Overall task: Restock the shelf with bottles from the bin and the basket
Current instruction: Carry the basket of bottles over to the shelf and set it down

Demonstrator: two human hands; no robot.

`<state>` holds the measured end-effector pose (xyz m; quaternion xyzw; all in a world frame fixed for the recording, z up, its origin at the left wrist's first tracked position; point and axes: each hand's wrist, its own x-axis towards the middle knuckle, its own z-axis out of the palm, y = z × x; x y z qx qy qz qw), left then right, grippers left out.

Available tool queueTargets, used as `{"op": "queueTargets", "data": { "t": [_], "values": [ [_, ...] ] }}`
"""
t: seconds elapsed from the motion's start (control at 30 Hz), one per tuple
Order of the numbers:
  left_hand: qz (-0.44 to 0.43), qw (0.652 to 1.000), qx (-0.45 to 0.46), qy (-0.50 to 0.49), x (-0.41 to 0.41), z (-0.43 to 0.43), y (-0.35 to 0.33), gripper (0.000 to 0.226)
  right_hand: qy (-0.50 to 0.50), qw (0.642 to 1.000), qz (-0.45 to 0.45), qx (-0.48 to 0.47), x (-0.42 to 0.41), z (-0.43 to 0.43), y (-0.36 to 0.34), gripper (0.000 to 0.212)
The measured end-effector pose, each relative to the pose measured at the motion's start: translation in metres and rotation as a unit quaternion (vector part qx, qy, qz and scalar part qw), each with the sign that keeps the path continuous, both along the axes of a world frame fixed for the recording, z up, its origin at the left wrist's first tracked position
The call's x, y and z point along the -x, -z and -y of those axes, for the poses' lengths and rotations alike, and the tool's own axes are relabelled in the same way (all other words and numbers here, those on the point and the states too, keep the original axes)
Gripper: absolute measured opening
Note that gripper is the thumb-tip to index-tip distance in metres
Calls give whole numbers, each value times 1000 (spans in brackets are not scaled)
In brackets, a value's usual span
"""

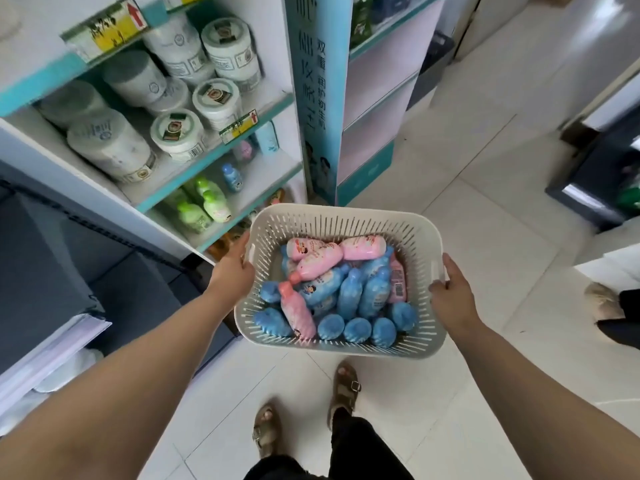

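The basket (346, 220) (white, slotted walls) is held above the tiled floor (485, 209), just beside the lower shelf (273, 171). The left hand (231, 268) grips its left rim and the right hand (452, 294) its right rim. Each thumb lies over the rim; the fingers curl beneath, mostly hidden. Blue bottles (374, 292) cover the basket's bottom. Pink bottles (320, 259) lie on top, mostly toward the far edge and the left side.

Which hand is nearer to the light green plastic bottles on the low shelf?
Left. The left hand grips the white slotted plastic basket close to the green bottles; the right hand grips its opposite rim, farther off.
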<state>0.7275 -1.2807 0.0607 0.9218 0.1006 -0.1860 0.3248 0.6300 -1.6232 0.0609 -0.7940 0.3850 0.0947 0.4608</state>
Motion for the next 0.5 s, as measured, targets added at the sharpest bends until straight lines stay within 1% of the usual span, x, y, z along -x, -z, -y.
{"op": "queueTargets", "data": {
  "t": [0.27,0.5],
  "values": [
    [-30,999,-12,18,-17,6,13,68,-8,1000,-17,-11,-24,3,14,62],
    [-41,999,12,-27,-22,22,17,72,-25,999,-22,7,-37,3,21,59]
  ]
}}
